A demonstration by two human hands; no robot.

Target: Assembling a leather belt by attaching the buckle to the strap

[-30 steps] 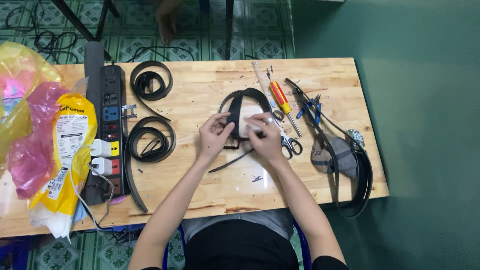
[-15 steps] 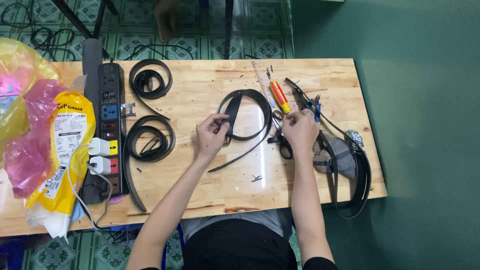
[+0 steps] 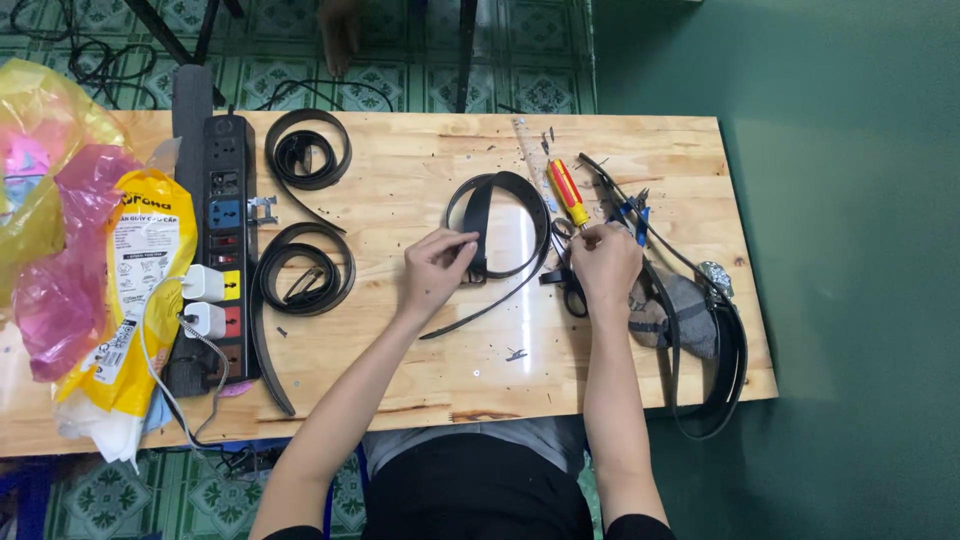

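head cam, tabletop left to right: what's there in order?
Yellow plastic bag → black power strip → coiled black belts → left hand pinching the looped black belt → right hand by the yellow-and-red screwdriver → buckled belt at the table's right edge.

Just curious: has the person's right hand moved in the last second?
Yes. The right hand left the belt at the table's middle and went right, toward the screwdriver.

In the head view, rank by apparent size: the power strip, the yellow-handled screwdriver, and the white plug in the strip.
1. Black power strip, running most of the table's depth.
2. Yellow-and-red screwdriver, far shorter.
3. White plug, smallest.
All lie at table height, so nearness barely matters.
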